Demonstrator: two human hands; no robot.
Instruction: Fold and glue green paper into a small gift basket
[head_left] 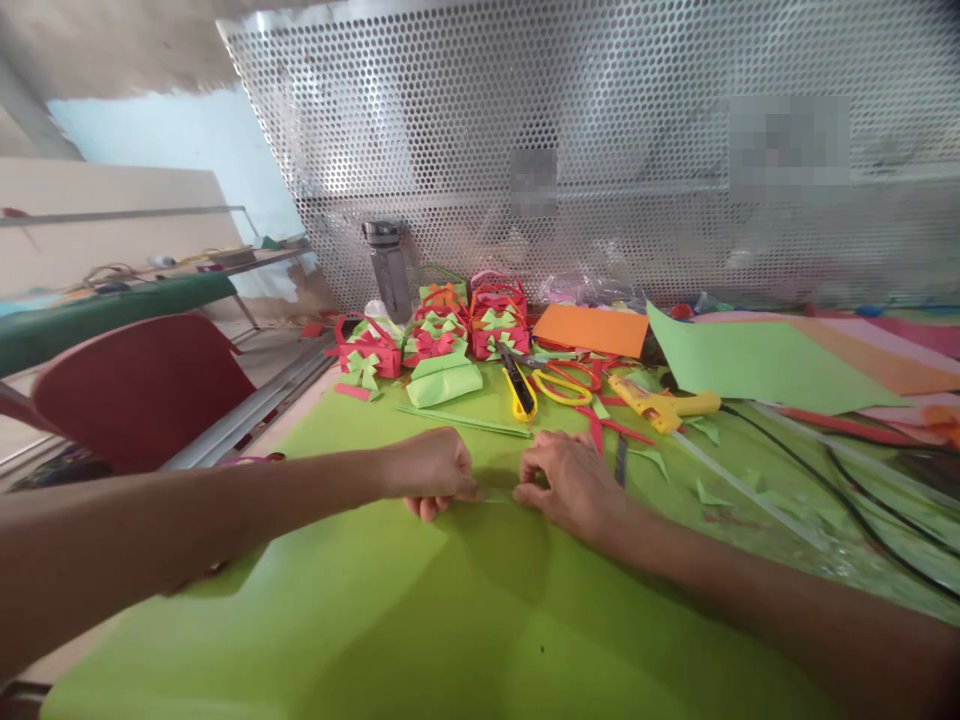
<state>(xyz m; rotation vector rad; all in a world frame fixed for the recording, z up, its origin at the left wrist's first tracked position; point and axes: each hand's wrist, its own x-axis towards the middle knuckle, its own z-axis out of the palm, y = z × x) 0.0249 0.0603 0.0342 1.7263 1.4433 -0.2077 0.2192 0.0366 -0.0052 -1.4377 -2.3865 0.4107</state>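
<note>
A small light green paper strip (496,495) lies low over the green table cover, stretched between my two hands. Its left end is pinched in my left hand (437,474), whose fingers are curled closed. At the other end my right hand (564,482) closes its thumb and fingertips on the same paper. Just beyond the hands lie long thin green paper strips (465,421). A folded light green paper piece (445,380) sits behind them, next to several small red and green paper baskets (371,352).
Yellow-handled scissors (561,388), a black and yellow cutter (517,385) and a yellow glue gun (664,404) with a black cord lie ahead. Coloured paper sheets (765,360) and scraps cover the right side. A grey bottle (388,270) stands before the perforated metal panel (465,120). A red chair (142,390) is at left.
</note>
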